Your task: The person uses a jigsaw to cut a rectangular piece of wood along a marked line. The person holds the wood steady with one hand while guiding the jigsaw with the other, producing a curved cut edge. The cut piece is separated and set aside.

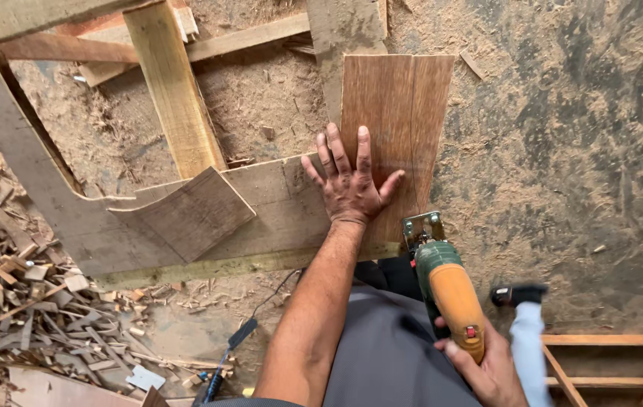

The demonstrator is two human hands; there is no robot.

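Left hand [351, 185] lies flat, palm down, fingers spread apart, pressing on a reddish-brown plank [397, 113] just above frame centre. The plank runs from 12 o'clock down toward the person and rests across a wide pale board [261, 218], which stretches off toward 9 o'clock. Right hand [487, 362] at 5 o'clock is wrapped around the handle of an orange-and-green jigsaw [445, 290], fingers clamped on it. The saw's metal shoe [423, 226] sits at the plank's near edge, just right of the left wrist; blade not visible. A small curved offcut [193, 215] lies on the pale board at 9 o'clock of the left hand, well apart from it. A light plank [174, 87] slants at 11 o'clock. Heap of wood scraps [27, 309] at 8 o'clock. Black cable [242, 332] at 7 o'clock. Wooden frame [611, 362] at 4 o'clock. Sawdust-covered floor [577, 151] fills the 2 to 3 o'clock side.
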